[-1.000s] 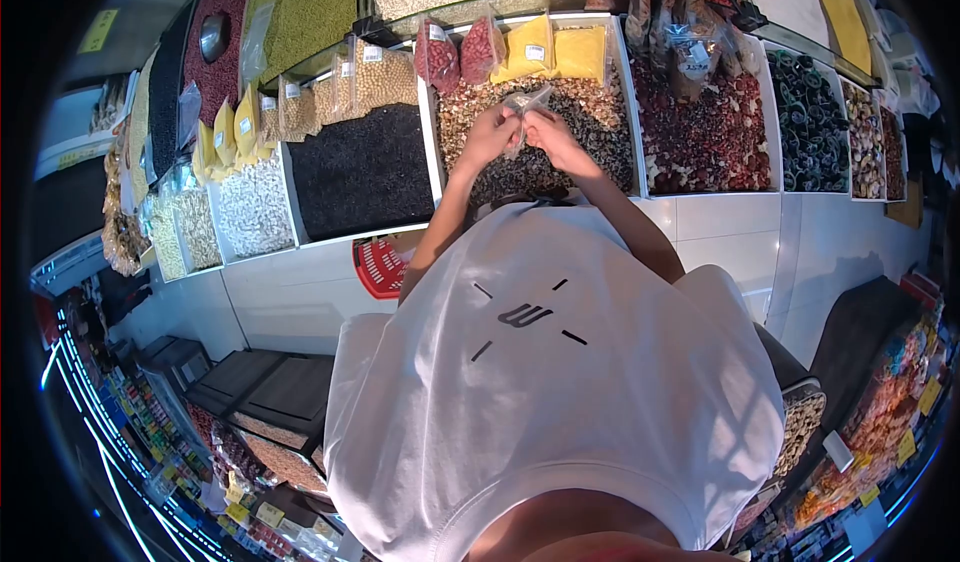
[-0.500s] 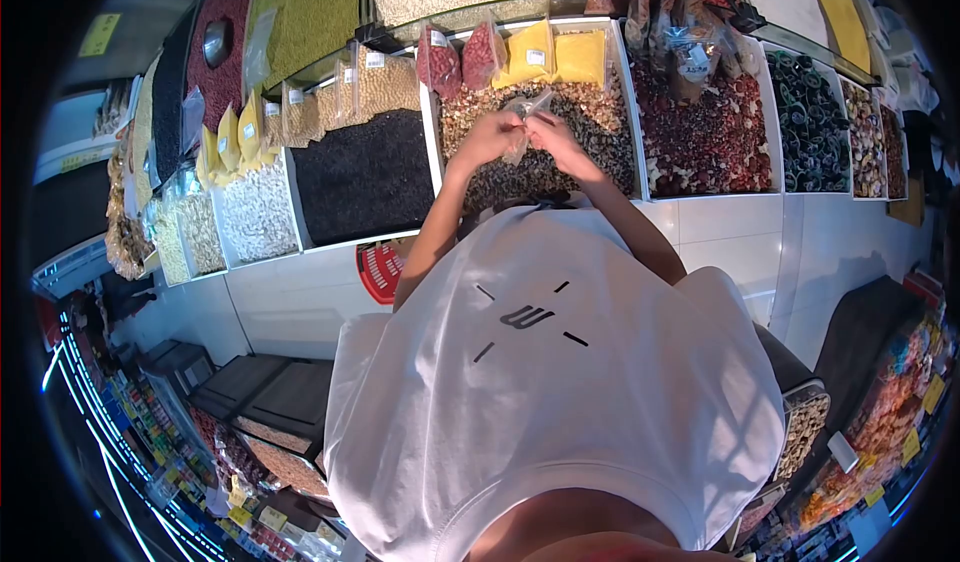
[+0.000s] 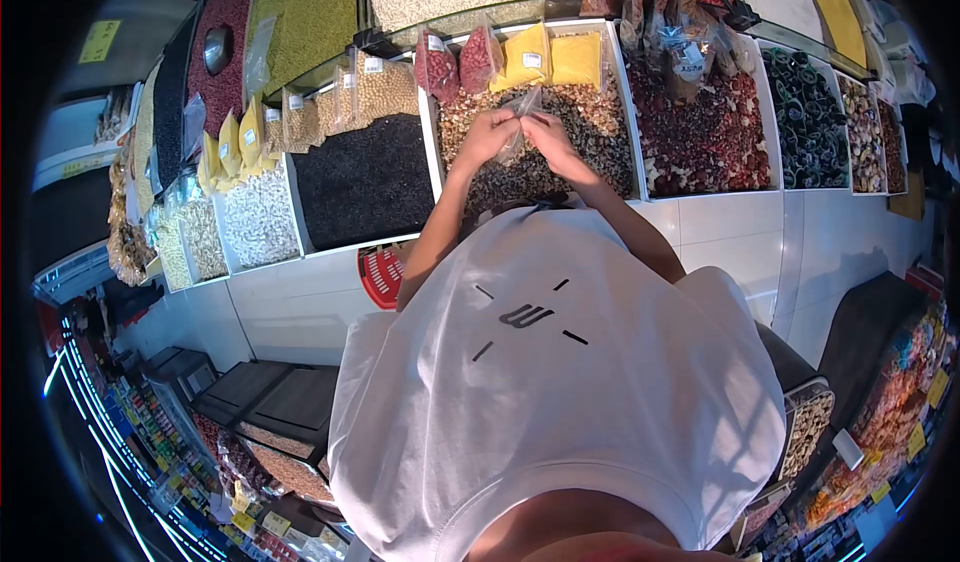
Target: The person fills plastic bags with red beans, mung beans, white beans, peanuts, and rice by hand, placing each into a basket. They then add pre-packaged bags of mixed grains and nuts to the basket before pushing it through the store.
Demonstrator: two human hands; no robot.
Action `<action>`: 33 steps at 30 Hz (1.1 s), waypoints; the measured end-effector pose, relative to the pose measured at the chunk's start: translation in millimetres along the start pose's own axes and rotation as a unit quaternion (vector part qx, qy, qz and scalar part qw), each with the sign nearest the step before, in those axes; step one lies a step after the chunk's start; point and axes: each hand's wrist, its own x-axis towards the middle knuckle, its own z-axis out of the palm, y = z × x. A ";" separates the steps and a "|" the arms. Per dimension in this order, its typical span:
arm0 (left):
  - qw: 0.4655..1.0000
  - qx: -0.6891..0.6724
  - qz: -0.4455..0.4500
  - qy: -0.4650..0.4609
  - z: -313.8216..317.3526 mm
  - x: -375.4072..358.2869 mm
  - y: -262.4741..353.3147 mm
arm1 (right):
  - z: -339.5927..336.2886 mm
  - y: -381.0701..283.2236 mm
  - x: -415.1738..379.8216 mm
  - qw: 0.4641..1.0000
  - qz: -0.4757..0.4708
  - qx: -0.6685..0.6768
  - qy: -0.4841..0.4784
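Both my hands meet over a bin of mixed grains [image 3: 590, 167], pinching a clear plastic bag [image 3: 512, 148] between them. My left hand [image 3: 487, 135] has its fingers closed on the bag's left side. From the right, my right hand [image 3: 550, 142] grips the same bag, fingertips close to the left ones. Part of the bag sticks up above the fingers and part hangs below; its contents, if any, I cannot make out. Just beyond my hands lie packed bags of red beans [image 3: 437, 67] and bags of yellow grain [image 3: 527, 59].
Left is a bin of black grain [image 3: 365, 177]; right, a bin of dark red pieces [image 3: 705, 142] with filled bags [image 3: 690, 57] at its back. A metal scoop [image 3: 215, 50] lies in the far-left red beans. A red basket [image 3: 380, 277] is low beside my left arm.
My fingers have shifted slightly on the clear bag, which now appears more stretched and slanted between them. Both hands stay in nearly the same place above the grains.
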 end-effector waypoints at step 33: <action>0.903 0.384 -0.064 0.184 -8.0 -30.3 17.3 | 9.2 -52.0 30.0 0.847 -0.132 -0.514 0.017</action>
